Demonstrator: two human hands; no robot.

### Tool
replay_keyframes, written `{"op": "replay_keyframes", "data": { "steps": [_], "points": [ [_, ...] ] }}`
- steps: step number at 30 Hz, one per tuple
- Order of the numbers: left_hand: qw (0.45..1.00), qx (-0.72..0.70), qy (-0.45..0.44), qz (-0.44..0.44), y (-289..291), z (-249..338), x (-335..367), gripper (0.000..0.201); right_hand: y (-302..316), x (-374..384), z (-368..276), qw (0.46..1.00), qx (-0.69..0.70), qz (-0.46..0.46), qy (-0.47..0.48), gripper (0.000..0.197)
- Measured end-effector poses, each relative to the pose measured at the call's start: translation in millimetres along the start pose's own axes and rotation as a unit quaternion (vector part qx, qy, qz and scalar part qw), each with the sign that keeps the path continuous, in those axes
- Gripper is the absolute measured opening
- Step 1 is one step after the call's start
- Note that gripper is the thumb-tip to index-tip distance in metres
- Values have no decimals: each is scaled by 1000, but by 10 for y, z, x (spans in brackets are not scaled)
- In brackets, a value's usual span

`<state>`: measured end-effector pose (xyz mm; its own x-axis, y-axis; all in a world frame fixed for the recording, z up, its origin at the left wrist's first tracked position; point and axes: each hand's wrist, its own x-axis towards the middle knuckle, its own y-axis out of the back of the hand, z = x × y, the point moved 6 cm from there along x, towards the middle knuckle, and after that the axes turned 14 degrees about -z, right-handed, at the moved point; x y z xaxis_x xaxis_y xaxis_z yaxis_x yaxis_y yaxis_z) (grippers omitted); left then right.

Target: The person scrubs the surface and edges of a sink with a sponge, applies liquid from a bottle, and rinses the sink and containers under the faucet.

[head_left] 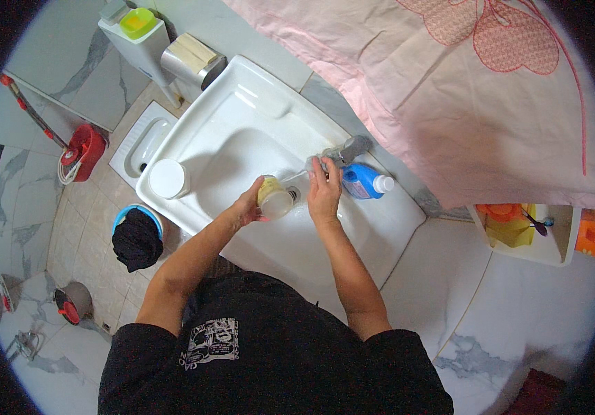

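Note:
My left hand [248, 205] is wrapped round a small translucent plastic tub [276, 199] with a yellowish side, tilted over the white sink [242, 97]. My right hand [324, 194] reaches to the grey metal faucet [349, 148], its fingers closed over the spout end. A thin stream, apparently water, runs from the spout toward the tub. Right beside my right hand, a blue bottle [363, 182] with a white cap lies tilted on the sink's back ledge. On the sink's left corner stands a round white container [169, 178].
A pink cloth [408, 104] hangs at the upper right. Left of the sink are a bucket with dark cloth [137, 240], a squat toilet [147, 145] and a red mop bucket [84, 153]. A metal bin [192, 61] stands behind; a white caddy [526, 235] is at the right.

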<state>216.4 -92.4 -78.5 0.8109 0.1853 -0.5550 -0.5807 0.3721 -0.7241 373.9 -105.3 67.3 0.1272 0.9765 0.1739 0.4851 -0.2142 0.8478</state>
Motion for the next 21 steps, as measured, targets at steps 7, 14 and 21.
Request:
{"op": "replay_keyframes", "data": {
  "steps": [7,14,21],
  "points": [
    [1000,-4,-15,-16,-7,91,31,68,71,244,201,992,-59,67,-87,26],
    [1000,8,-19,12,21,39,-58,70,-107,-7,-26,997,39,54,-38,29],
    [1000,20,-16,5,63,78,30,69,36,139,259,987,-4,138,-79,25]
  ]
}}
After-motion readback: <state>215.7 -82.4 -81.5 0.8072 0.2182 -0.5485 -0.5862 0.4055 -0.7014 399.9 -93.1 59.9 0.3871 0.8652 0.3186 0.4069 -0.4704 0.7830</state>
